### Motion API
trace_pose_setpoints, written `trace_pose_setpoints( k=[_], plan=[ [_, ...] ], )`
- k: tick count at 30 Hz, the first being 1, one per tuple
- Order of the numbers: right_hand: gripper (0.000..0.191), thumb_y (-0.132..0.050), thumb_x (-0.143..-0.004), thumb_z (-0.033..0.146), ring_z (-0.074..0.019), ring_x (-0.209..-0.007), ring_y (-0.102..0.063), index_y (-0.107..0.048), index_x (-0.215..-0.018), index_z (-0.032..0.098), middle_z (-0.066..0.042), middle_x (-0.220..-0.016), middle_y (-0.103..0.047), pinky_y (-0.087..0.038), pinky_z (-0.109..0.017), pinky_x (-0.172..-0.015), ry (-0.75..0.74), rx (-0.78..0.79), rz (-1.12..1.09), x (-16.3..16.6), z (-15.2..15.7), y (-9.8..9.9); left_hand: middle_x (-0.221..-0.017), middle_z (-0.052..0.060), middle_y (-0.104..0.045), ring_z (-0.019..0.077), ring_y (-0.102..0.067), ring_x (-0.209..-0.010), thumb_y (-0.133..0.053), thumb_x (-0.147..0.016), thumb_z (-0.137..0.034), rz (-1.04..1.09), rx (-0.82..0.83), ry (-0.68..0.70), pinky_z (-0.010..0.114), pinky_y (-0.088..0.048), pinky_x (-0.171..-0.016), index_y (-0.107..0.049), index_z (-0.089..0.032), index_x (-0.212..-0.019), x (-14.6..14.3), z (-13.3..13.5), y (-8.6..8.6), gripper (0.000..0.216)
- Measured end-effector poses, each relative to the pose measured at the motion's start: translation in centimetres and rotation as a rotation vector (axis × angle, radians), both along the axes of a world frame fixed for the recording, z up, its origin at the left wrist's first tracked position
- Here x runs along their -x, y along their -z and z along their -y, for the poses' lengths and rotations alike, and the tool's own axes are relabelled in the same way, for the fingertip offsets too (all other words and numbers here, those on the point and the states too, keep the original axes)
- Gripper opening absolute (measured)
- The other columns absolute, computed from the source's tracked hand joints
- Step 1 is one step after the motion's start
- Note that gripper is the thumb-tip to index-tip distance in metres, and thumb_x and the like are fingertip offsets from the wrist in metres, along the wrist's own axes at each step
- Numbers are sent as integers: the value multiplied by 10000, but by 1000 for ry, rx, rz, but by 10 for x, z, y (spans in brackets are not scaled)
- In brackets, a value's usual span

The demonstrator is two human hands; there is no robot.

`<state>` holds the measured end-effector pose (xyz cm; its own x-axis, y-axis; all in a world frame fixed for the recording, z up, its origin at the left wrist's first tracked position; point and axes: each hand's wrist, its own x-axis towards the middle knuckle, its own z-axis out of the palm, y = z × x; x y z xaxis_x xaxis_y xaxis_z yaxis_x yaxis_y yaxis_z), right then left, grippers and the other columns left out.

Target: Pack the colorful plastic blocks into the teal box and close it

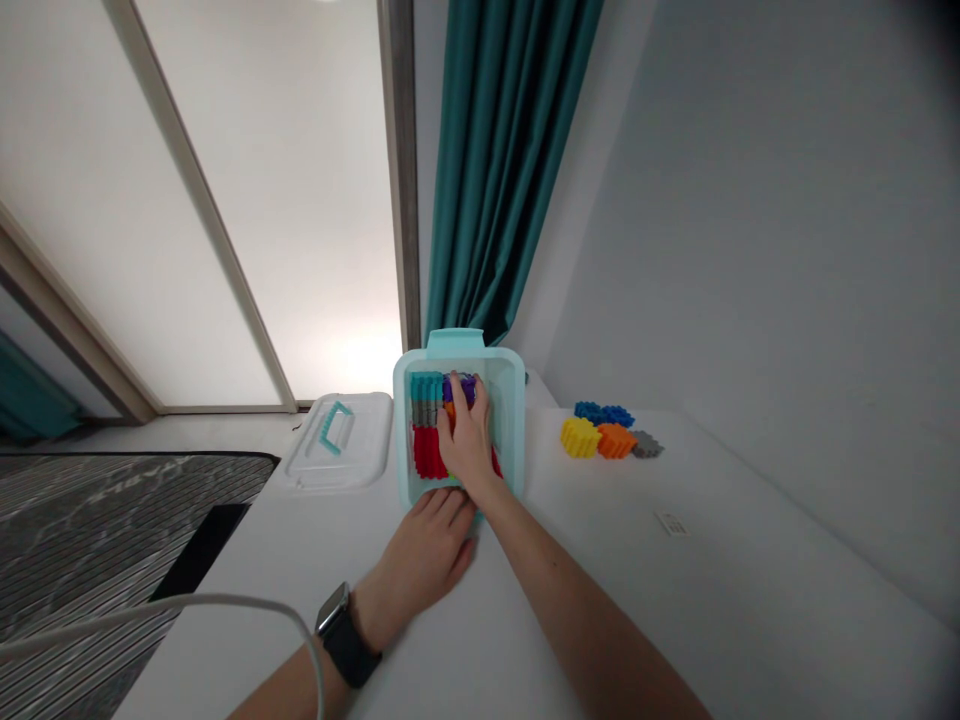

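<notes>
Sitting open on the white table [675, 600], the teal storage box [514, 400] has its lid [337, 440] parked at 9 o'clock, likely for access. Left hand [424, 550], flat with fingers together, seems to brace the 6 o'clock rim. Right hand [469, 445], fingers together, rests on the toothed blocks [427, 450] inside, pinch unclear.

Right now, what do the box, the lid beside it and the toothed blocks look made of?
Box: opaque pale-teal plastic, smooth and moulded, with rounded corners.
Lid: likely translucent whitish plastic, with a teal handle.
Toothed blocks: probably matte plastic in solid bright colours with ridged edges. Could be foam; too small to tell.
</notes>
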<state>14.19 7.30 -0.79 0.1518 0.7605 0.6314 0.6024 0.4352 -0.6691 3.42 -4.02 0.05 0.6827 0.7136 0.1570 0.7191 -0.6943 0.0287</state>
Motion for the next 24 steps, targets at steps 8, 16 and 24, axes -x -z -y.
trace_pose_setpoints(
  k=[8, 16, 24],
  plan=[
    [595, -433, -961, 269, -328, -1375, -377, -337, -1545, 218, -178, -1456, -314, -391, -533, -1118, 101, -4, -1, -1, -4, 1, -1234, 114, -619, 283, -567, -1123, -591, -883, -211, 16, -16, 6, 451, -466, -1029, -519, -153, -1271, 1, -1, 4, 398],
    [630, -429, -962, 288, -318, -1415, -354, -269, -1568, 222, -167, -1520, -295, -381, -526, -1134, 44, -31, -1, 0, -6, 3, -1223, 112, -619, 281, -569, -1129, -595, -881, -215, 14, -3, 9, 452, -473, -1020, -525, -161, -1258, 1, -1, 4, 387],
    [711, -398, -957, 278, -288, -1517, -186, -116, -1597, 149, -152, -1639, -173, -285, -517, -1208, -27, 7, -39, 0, -5, 8, -1258, 117, -611, 290, -564, -1146, -601, -874, -209, 7, 6, 15, 451, -475, -1026, -523, -150, -1262, 2, -2, 4, 400]
  ],
)
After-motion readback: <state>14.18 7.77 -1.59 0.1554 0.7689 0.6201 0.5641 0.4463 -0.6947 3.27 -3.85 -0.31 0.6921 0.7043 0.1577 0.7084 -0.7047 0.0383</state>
